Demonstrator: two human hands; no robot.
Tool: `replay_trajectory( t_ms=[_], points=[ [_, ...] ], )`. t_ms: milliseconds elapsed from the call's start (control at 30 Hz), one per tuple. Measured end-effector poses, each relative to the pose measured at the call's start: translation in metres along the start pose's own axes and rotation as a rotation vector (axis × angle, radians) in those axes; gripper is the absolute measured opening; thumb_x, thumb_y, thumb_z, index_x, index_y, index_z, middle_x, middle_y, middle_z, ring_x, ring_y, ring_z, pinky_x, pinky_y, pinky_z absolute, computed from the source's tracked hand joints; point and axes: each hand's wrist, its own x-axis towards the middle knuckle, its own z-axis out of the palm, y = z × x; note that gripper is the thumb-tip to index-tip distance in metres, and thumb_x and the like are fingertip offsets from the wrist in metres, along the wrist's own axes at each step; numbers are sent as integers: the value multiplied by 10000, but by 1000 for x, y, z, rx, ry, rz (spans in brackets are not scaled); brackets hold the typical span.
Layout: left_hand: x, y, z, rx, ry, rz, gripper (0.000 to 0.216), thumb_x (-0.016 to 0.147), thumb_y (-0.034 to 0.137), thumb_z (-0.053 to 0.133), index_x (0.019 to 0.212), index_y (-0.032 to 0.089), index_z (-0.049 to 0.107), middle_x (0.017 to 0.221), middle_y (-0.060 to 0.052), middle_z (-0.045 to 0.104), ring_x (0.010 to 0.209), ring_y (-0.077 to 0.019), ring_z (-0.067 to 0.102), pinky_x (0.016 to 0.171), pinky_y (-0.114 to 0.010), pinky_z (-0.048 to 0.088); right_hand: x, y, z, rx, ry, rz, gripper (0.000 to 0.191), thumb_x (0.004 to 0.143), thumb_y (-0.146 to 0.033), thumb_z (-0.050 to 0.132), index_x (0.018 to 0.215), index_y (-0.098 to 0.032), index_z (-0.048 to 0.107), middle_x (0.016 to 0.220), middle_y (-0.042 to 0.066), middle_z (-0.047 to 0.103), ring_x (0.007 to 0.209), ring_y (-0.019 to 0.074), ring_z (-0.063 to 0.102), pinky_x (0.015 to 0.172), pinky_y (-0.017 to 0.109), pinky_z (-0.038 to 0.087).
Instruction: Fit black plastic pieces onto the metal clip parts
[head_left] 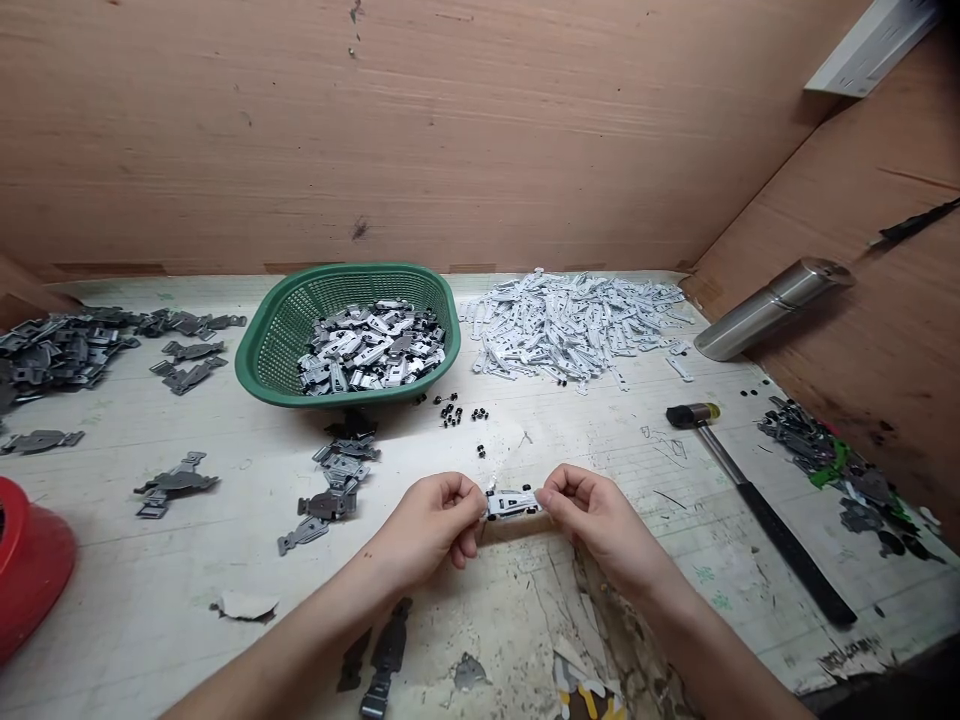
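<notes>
Between my two hands is a small white toy race car (512,502) with black wheels, held level just above the worktable. My left hand (442,515) pinches its left end between thumb and fingers. At the other end, the thumb and forefinger of my right hand (589,505) are closed on it. Just beyond the car lie small black wheel pairs (452,412). Grey car base plates (330,490) are spread to the left of my left hand, and more dark plates (388,650) lie below my left wrist.
A green basket (259,375) holds many white-and-grey cars. Behind the hands is a heap of white parts (577,320). A hammer (780,535), a steel flask (772,310) and mixed scraps (840,465) are on the right. Grey plates (67,350) and a red container (37,570) stand left.
</notes>
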Motion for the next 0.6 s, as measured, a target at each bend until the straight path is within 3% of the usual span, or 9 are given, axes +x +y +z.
replay_trajectory(
  t_ms=[233, 400, 600],
  points=[
    [0, -2, 1, -39, -26, 42, 281, 748, 431, 556, 696, 165, 480, 469, 40, 520, 409, -66, 431, 422, -172, 346, 5, 7, -3, 150, -106, 89, 311, 722, -440, 659, 760, -171, 507, 510, -78, 390, 406, 41, 291, 371, 175, 169],
    [0, -1, 1, -52, -33, 34, 244, 759, 392, 546, 696, 170, 465, 465, 44, 517, 402, -55, 411, 409, -154, 318, 8, 12, -8, 204, -266, 135, 302, 743, -417, 652, 813, -135, 569, 625, -1, 589, 424, 46, 434, 387, 168, 306],
    [-2, 1, 1, -51, -26, 32, 263, 750, 416, 557, 698, 171, 476, 473, 45, 513, 409, -57, 416, 413, -156, 323, 5, 9, -7, 135, -276, 112, 321, 743, -452, 641, 757, -150, 531, 631, -11, 589, 448, 56, 473, 401, 169, 334]
  ],
)
